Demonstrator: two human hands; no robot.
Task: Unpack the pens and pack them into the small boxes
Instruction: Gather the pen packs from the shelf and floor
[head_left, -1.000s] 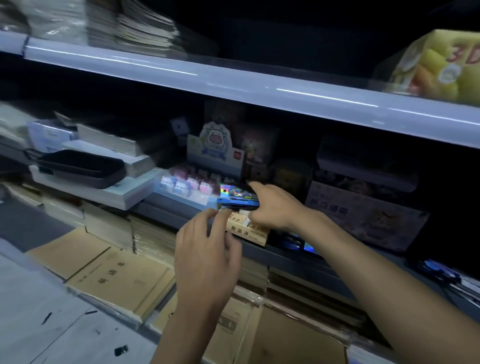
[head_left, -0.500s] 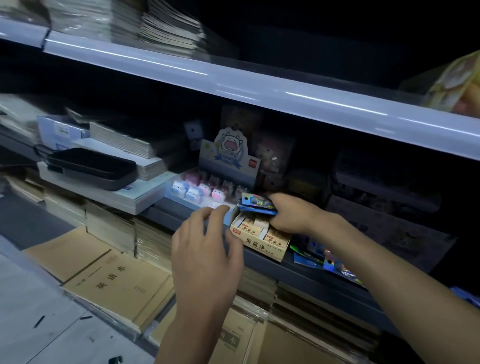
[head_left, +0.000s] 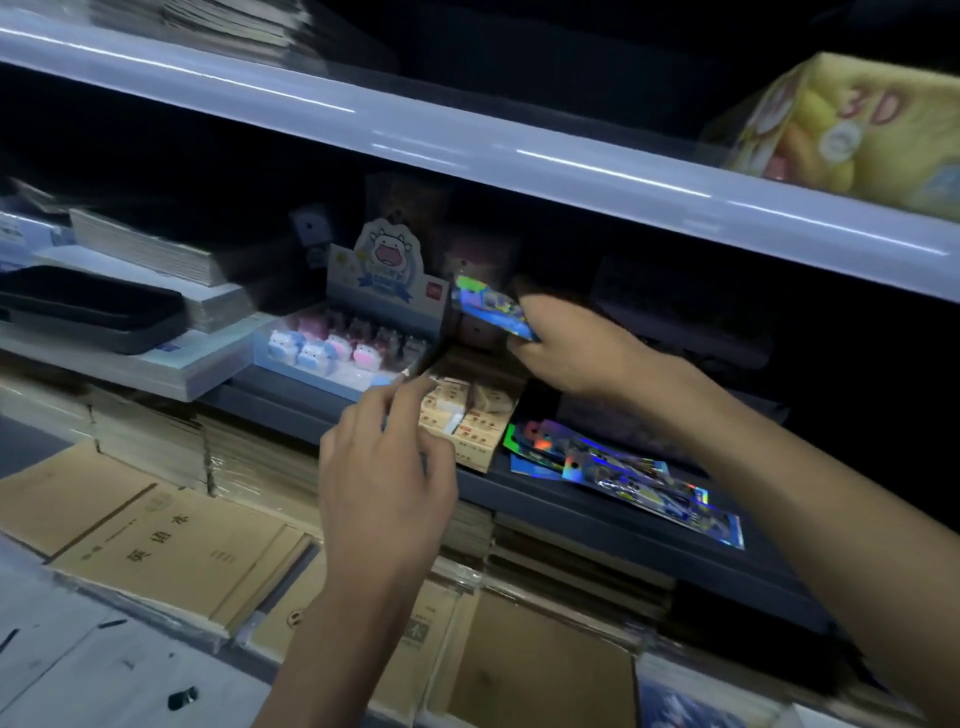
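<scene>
Our right hand (head_left: 571, 348) clamps a holographic packet (head_left: 491, 306) above the tan box (head_left: 475, 447), which holds small packs (head_left: 452, 395), at the shelf (head_left: 597, 514) front edge. Our left hand (head_left: 384, 478) has its fingertips together at the box's left corner; we cannot tell if they grip anything.

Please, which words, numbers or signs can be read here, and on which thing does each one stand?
"3D": yellow box, top right.
"英语本": brown notebook, lower left.
Too blurred to read: the print on the cow display box, the small boxes and the shiny pack in the right hand.
</scene>
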